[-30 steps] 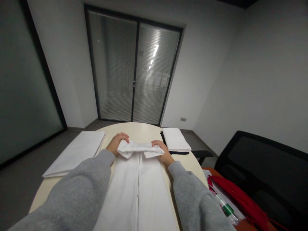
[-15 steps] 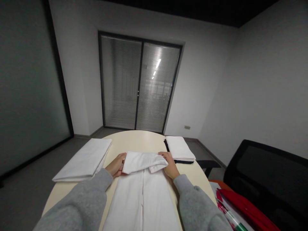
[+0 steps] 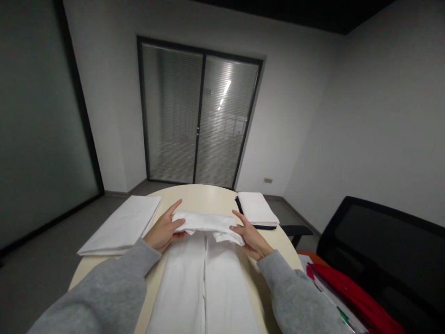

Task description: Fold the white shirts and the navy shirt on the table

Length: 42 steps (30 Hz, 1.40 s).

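Note:
A long white cloth (image 3: 225, 287) runs from the bottom edge up the middle of the table, with a seam or gap down its centre. Its far end is folded over into a thick band. My left hand (image 3: 165, 230) grips the left end of that band, thumb on top and index finger stretched forward. At the right end, my right hand (image 3: 251, 235) holds the band the same way, index finger raised. The fingers under the cloth are partly hidden.
The round cream table (image 3: 194, 197) bears a folded white cloth (image 3: 121, 225) on the left and a white folded stack (image 3: 257, 208) over something black on the right. A black chair (image 3: 378, 260) with red items (image 3: 347, 292) stands at the right.
The folded end looks narrower and more bunched, and seems lifted. Both hands have shifted their grip, with index fingers now extended forward and thumbs on top. The view has tilted slightly.

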### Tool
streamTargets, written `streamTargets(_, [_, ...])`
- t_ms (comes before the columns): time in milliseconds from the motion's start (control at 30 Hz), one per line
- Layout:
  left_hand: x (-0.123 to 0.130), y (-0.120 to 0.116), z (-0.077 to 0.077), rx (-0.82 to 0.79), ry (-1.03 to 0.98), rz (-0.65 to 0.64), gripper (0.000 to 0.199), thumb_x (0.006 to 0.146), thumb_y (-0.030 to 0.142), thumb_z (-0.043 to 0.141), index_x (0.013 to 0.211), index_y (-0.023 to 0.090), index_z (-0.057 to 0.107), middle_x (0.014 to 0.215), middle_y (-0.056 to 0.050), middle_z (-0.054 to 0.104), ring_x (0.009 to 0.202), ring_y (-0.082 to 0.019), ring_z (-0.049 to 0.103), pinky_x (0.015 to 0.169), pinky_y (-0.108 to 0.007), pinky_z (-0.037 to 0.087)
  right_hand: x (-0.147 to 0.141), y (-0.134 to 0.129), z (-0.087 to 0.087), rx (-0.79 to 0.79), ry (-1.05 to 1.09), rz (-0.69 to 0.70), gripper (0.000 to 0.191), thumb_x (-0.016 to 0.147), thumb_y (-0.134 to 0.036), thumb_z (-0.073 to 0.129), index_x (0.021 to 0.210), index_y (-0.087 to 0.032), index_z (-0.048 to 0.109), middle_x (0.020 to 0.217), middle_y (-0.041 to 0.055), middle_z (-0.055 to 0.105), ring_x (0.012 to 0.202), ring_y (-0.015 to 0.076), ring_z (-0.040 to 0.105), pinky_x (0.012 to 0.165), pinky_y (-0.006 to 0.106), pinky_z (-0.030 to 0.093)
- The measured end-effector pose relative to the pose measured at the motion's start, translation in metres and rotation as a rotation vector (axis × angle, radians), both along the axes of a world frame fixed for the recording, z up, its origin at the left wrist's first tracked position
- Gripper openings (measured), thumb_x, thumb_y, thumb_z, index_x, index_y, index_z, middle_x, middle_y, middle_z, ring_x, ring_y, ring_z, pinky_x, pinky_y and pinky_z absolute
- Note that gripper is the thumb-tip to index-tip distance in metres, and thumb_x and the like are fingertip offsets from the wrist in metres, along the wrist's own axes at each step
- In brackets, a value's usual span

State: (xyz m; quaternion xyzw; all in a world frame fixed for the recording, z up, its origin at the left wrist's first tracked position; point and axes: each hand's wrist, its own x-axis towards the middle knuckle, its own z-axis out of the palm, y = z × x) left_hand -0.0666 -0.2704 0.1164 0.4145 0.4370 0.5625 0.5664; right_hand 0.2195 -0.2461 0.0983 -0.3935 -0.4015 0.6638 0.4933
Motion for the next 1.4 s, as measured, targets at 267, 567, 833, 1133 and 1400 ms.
streamTargets(267, [-0.001, -0.078, 0.016, 0.231, 0.347, 0.122, 0.084, 0.082, 0.049, 0.077, 0.156, 0.030, 0.043, 0.159, -0.012, 0.046, 0.136, -0.038, 0.054, 0.104, -0.053, 0.055, -0.002, -0.047, 0.026, -0.014, 0.110, 0.111, 0.057, 0.061, -0.009, 0.080, 0.115, -0.019, 0.063, 0.082, -0.0016, 0.072, 0.060, 0.0113, 0.065, 0.056, 0.020, 0.050])
streamTargets(567, [0.008, -0.127, -0.056, 0.130, 0.090, 0.095, 0.089, 0.079, 0.047, 0.084, 0.156, 0.035, 0.042, 0.160, -0.013, 0.046, 0.137, -0.040, 0.053, 0.110, -0.052, 0.050, -0.009, -0.028, -0.003, -0.053, 0.247, -0.009, 0.059, 0.064, -0.008, 0.074, 0.120, -0.019, 0.060, 0.097, 0.0021, 0.074, 0.068, 0.0143, 0.069, 0.064, 0.027, 0.059])
streamTargets(833, [0.010, -0.068, -0.032, -0.176, -0.553, 0.194, 0.023, 0.086, 0.011, 0.074, 0.106, 0.019, 0.066, 0.102, -0.006, 0.073, 0.079, -0.018, 0.070, 0.092, -0.054, 0.064, -0.021, -0.029, -0.028, -0.117, 0.322, -0.027, 0.083, 0.062, -0.001, 0.073, 0.138, -0.024, 0.048, 0.095, -0.0003, 0.075, 0.069, 0.0179, 0.072, 0.063, 0.031, 0.061])
streamTargets(1133, [0.026, -0.046, -0.048, -0.213, -0.539, 0.172, 0.021, 0.083, -0.002, 0.066, 0.089, 0.018, 0.066, 0.083, 0.000, 0.067, 0.065, -0.009, 0.064, 0.068, -0.022, 0.061, -0.043, -0.049, -0.039, -0.354, 0.319, 0.070, 0.042, 0.083, -0.025, 0.079, 0.119, -0.018, 0.058, 0.106, 0.0140, 0.079, 0.097, 0.0332, 0.078, 0.087, 0.052, 0.062])
streamTargets(1400, [0.036, -0.068, -0.059, 0.225, 0.635, -0.276, 0.010, 0.085, 0.026, 0.066, 0.091, 0.020, 0.071, 0.088, -0.006, 0.072, 0.090, -0.024, 0.068, 0.088, -0.039, 0.056, -0.044, -0.031, -0.033, -0.236, 0.367, 0.010, 0.046, 0.083, -0.007, 0.071, 0.124, -0.017, 0.053, 0.106, 0.0166, 0.079, 0.092, 0.0291, 0.080, 0.086, 0.044, 0.065])
